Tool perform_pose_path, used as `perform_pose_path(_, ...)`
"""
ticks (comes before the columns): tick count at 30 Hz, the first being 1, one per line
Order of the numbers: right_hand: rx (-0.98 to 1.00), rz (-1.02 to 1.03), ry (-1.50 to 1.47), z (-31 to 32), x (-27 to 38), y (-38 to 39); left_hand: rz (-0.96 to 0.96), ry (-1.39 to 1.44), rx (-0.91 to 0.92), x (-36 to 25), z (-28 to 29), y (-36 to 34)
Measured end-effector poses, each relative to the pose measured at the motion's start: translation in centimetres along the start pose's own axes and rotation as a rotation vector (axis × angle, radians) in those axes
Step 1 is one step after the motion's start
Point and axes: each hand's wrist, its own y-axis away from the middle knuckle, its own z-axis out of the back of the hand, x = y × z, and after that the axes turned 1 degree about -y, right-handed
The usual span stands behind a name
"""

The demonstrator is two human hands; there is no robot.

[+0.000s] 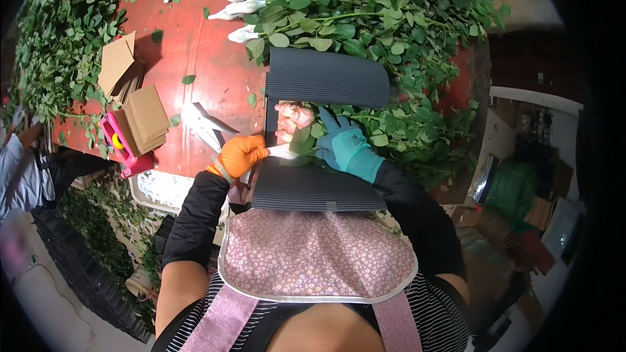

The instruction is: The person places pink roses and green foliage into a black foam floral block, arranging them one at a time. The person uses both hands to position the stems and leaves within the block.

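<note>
A white, tapered sleeve (285, 151) is gripped at its tip by the orange-gloved left hand (241, 156) between two black, ribbed panels (326, 79) at the red desk (218, 45), with pale pink roses (297, 116) just beyond. The teal-and-blue-gloved right hand (349, 150) is spread over green leaves (302, 141); whether a stem is held cannot be told.

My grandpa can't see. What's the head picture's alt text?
An orange-gloved left hand pinches a white wrap; a teal-gloved right hand spreads beside leaves. Pink flowers lie between black ribbed flaps, on a red table piled with greenery.
</note>
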Motion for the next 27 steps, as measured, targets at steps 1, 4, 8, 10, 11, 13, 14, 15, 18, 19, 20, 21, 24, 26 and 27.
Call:
perform_pose_path(1, -0.004, 0.012, 0.030, 0.1, 0.0, -0.1, -0.017, -0.025, -0.043, 0.3, 0.2, 0.7)
perform_pose_path(4, -0.064, 0.024, 0.067, -0.3, -0.7, 0.5, 0.285, -0.086, -0.212, 2.1, 7.2, 7.1)
perform_pose_path(8, -0.165, 0.063, 0.040, -0.7, -0.9, 0.7, 0.614, -0.271, -0.115, 4.3, 10.6, 18.4)
perform_pose_path(10, -0.192, 0.075, 0.017, -1.0, -1.1, 0.8, 0.730, -0.432, -0.043, 9.1, 10.9, 23.7)
perform_pose_path(11, -0.184, 0.087, 0.009, -0.9, -1.1, 0.8, 0.789, -0.531, -0.016, 12.7, 10.4, 26.3)
perform_pose_path(13, -0.170, 0.093, -0.006, -0.2, -1.1, 1.3, 0.912, -0.536, 0.014, 17.1, 9.6, 29.4)
perform_pose_path(14, -0.185, 0.129, -0.053, 0.3, -1.3, 1.5, 1.040, -0.694, 0.150, 17.4, 8.5, 29.0)
perform_pose_path(15, -0.198, 0.165, -0.101, 0.9, -1.4, 1.8, 1.163, -0.852, 0.292, 17.5, 7.5, 28.1)
perform_pose_path(18, -0.162, 0.216, -0.363, 4.0, -1.9, 2.6, 0.860, -0.598, 0.629, 21.9, 8.5, 25.5)
perform_pose_path(19, -0.146, 0.194, -0.476, 4.8, -1.9, 3.0, 0.845, -0.655, 0.870, 16.9, 7.9, 17.9)
perform_pose_path(20, -0.210, 0.166, -0.431, 6.5, -1.0, 4.2, 0.585, -0.548, 0.504, 8.8, 8.3, 13.4)
perform_pose_path(21, -0.150, 0.150, -0.341, 7.7, 0.0, 4.2, 0.190, -0.557, 0.250, 4.2, 7.7, 10.9)
perform_pose_path(24, -0.028, 0.177, -0.063, 8.1, 4.2, 3.1, -0.165, -0.334, 0.255, -5.0, 6.3, 2.3)
perform_pose_path(26, 0.134, 0.156, 0.060, 6.5, 4.7, 1.5, -0.198, -0.229, 0.299, -6.5, 4.7, -0.9)
perform_pose_path(27, 0.175, 0.144, 0.127, 4.9, 4.1, 0.5, -0.180, -0.152, 0.275, -7.0, 3.8, -1.5)
